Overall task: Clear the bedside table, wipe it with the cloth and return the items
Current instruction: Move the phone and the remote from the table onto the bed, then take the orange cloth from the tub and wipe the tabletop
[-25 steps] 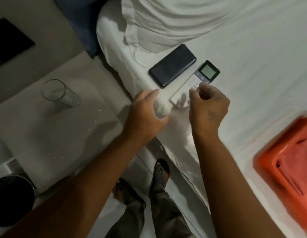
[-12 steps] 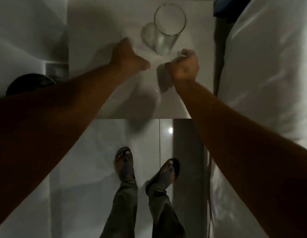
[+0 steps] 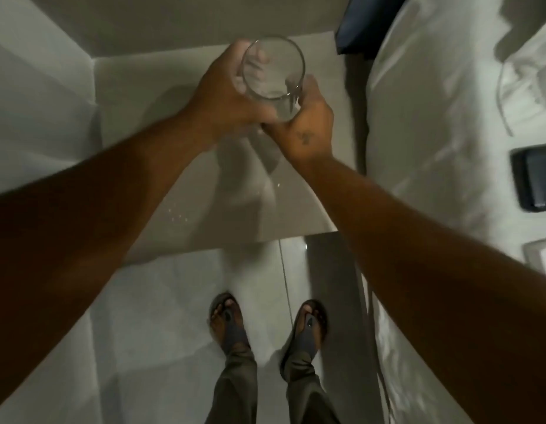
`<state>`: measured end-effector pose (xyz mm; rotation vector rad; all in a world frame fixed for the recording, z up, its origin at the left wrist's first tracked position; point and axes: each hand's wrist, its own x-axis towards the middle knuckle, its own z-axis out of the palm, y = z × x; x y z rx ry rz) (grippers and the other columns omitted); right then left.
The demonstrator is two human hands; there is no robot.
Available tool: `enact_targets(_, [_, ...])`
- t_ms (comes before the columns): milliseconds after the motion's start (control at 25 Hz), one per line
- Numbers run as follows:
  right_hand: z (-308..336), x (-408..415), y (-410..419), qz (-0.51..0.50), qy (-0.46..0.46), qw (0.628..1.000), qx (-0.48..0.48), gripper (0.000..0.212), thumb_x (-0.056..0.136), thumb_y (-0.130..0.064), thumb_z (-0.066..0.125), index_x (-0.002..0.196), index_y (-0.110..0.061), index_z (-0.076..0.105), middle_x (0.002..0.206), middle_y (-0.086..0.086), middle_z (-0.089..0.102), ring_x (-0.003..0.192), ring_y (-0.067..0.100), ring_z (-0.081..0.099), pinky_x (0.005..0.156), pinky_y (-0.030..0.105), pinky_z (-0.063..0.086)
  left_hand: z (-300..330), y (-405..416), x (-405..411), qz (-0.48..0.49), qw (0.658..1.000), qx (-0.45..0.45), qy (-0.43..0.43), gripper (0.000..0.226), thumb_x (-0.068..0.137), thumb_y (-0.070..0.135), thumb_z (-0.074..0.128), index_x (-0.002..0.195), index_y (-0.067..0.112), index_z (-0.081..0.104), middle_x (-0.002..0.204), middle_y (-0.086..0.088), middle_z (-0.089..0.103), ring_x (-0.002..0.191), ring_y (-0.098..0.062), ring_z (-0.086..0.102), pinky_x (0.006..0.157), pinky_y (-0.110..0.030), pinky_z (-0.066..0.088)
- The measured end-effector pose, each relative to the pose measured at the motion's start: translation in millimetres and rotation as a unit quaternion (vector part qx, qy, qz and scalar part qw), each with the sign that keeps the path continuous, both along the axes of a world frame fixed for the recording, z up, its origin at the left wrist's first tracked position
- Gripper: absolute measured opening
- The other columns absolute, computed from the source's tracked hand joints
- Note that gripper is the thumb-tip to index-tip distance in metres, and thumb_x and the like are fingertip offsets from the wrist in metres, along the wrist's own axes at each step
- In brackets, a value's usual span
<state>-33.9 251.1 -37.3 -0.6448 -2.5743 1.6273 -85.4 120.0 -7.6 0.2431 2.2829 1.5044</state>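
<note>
Head view: both hands' grip (image 3: 265, 108) clamps the glass (image 3: 273, 71), hiding its base.

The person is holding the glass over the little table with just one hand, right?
Not quite. Both hands hold the glass: the left hand and the right hand each grip it. The head view shows it over the table.

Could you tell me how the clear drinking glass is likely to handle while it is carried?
The clear drinking glass looks rigid and probably breakable. Its smooth wall may be slippery, which fits both hands, left and right, gripping it. It appears empty, so likely light.
</note>
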Motion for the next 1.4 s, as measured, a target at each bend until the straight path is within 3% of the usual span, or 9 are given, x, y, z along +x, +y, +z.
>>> enact_targets(200, [101, 82, 91, -0.099, 0.134, 0.985, 0.042, 0.058, 0.070, -0.028, 0.082, 0.118, -0.011, 0.053, 0.105, -0.009, 0.058, 0.095, 0.006, 0.059, 0.085, 0.024, 0.053, 107, 91, 25, -0.209, 0.976, 0.064, 0.006, 0.070, 0.052, 0.025, 0.087, 0.112, 0.024, 0.052, 0.114, -0.004, 0.061, 0.104, -0.010, 0.066, 0.085, -0.021, 0.056])
enact_targets(360, [170, 181, 210, -0.242, 0.086, 0.956, 0.140, 0.060, 0.063, -0.020, 0.084, 0.116, -0.019, 0.057, 0.110, -0.007, 0.063, 0.098, 0.005, 0.062, 0.083, 0.011, 0.049, 164, 232, 60, -0.415, 0.905, 0.085, 0.034, 0.081, 0.059, 0.015, 0.088, 0.128, 0.031, 0.047, 0.122, -0.010, 0.057, 0.113, -0.024, 0.068, 0.085, -0.040, 0.063])
enact_targets(520, [171, 225, 294, -0.312, -0.020, 0.931, 0.188, 0.070, 0.062, -0.016, 0.086, 0.126, -0.023, 0.059, 0.122, -0.006, 0.062, 0.106, 0.005, 0.059, 0.087, 0.015, 0.050, 166, 344, 87, -0.479, 0.858, -0.053, 0.177, 0.081, 0.063, 0.011, 0.085, 0.133, 0.031, 0.048, 0.120, -0.003, 0.060, 0.105, -0.023, 0.066, 0.084, -0.040, 0.063])
enact_targets(760, [145, 268, 355, -0.308, -0.136, 0.929, 0.155, 0.075, 0.069, -0.012, 0.084, 0.138, -0.020, 0.055, 0.134, 0.003, 0.058, 0.120, 0.015, 0.057, 0.094, 0.014, 0.039, 139, 438, 131, -0.553, 0.767, -0.248, 0.211, 0.088, 0.064, 0.010, 0.088, 0.138, 0.025, 0.042, 0.121, -0.005, 0.060, 0.107, -0.027, 0.061, 0.087, -0.040, 0.054])
enact_targets(920, [175, 328, 339, -0.379, -0.074, 0.909, 0.154, 0.064, 0.078, -0.008, 0.073, 0.139, -0.016, 0.052, 0.134, 0.004, 0.058, 0.121, 0.020, 0.057, 0.105, 0.030, 0.045, 156, 466, 179, -0.546, 0.620, -0.415, 0.380, 0.109, 0.057, 0.021, 0.093, 0.146, 0.011, 0.032, 0.140, -0.022, 0.043, 0.126, -0.043, 0.044, 0.098, -0.052, 0.048])
enact_targets(1080, [197, 451, 290, -0.595, -0.065, 0.773, 0.208, 0.039, 0.079, -0.016, 0.071, 0.118, -0.014, 0.065, 0.116, 0.004, 0.066, 0.102, 0.020, 0.063, 0.090, 0.026, 0.046, 194, 489, 335, -0.686, 0.602, -0.139, 0.384, 0.083, 0.077, 0.030, 0.078, 0.148, 0.012, 0.039, 0.146, -0.016, 0.041, 0.132, -0.032, 0.044, 0.106, -0.042, 0.042])
enact_targets(1160, [191, 501, 271, -0.660, -0.148, 0.720, 0.156, 0.044, 0.080, -0.024, 0.074, 0.121, -0.014, 0.063, 0.118, 0.008, 0.064, 0.104, 0.024, 0.061, 0.082, 0.019, 0.037, 196, 504, 407, -0.763, 0.541, -0.070, 0.347, 0.064, 0.083, 0.033, 0.073, 0.139, 0.010, 0.051, 0.138, -0.015, 0.052, 0.120, -0.027, 0.054, 0.098, -0.034, 0.043])
enact_targets(1280, [169, 535, 259, -0.650, -0.283, 0.702, 0.066, 0.072, 0.073, -0.047, 0.079, 0.129, -0.011, 0.054, 0.126, 0.015, 0.057, 0.116, 0.035, 0.056, 0.093, 0.034, 0.045, 176, 527, 476, -0.812, 0.432, -0.091, 0.381, 0.053, 0.082, 0.033, 0.073, 0.126, 0.007, 0.058, 0.127, -0.016, 0.056, 0.112, -0.033, 0.059, 0.092, -0.039, 0.050])
enact_targets(1400, [159, 543, 258, -0.623, -0.350, 0.699, 0.038, 0.084, 0.067, -0.058, 0.080, 0.128, -0.012, 0.047, 0.130, 0.013, 0.052, 0.120, 0.037, 0.054, 0.093, 0.043, 0.048, 158, 532, 502, -0.829, 0.364, -0.084, 0.416, 0.064, 0.077, 0.026, 0.078, 0.135, 0.014, 0.054, 0.148, -0.014, 0.041, 0.120, -0.034, 0.056, 0.088, -0.040, 0.051])
